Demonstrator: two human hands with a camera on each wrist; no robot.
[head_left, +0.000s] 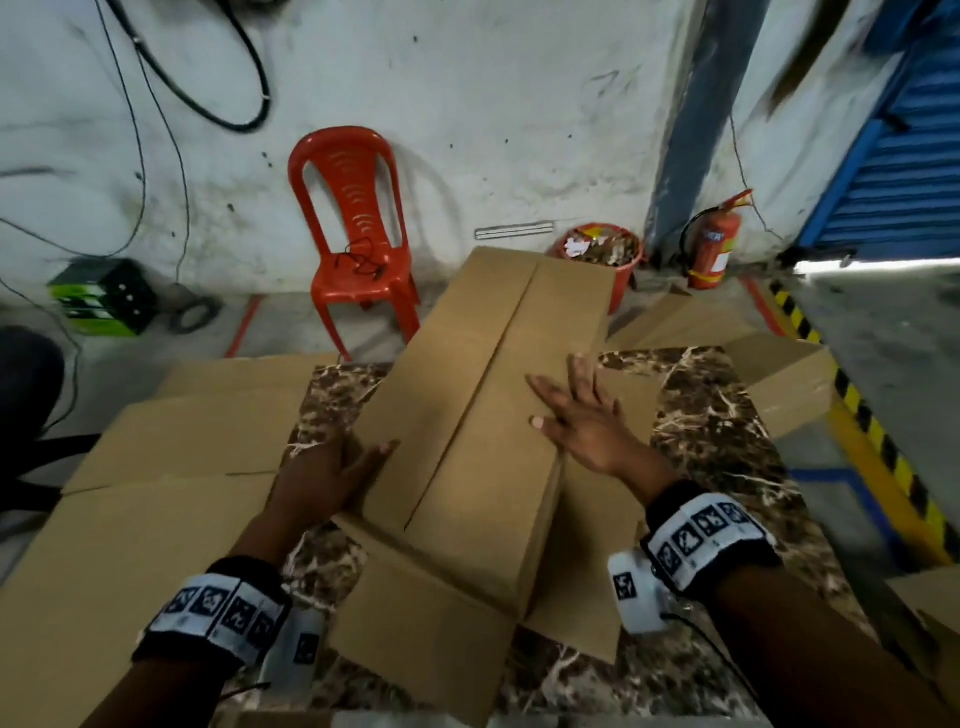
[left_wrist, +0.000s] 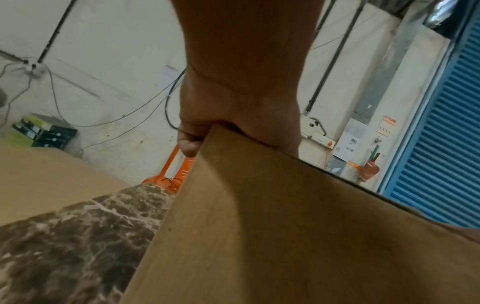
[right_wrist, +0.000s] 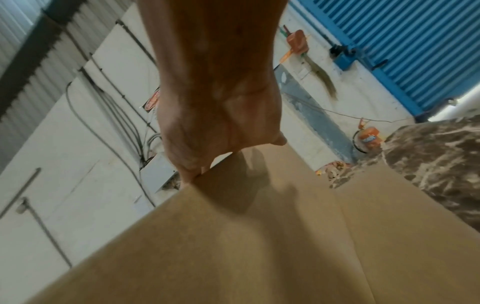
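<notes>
Now the left hand (head_left: 324, 475) gripped the cardboard box (head_left: 467, 395) at nine o'clock, fingers curled; right hand (head_left: 582, 418) lay flat, outspread, at three.

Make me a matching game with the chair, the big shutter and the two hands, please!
Things:
1 chair
2 shutter
3 left hand
4 right hand

Matches:
A lies flat on top of the cardboard box
B red
C grips the left edge of the box
D blue

Pairs: 1-B, 2-D, 3-C, 4-A.
</notes>
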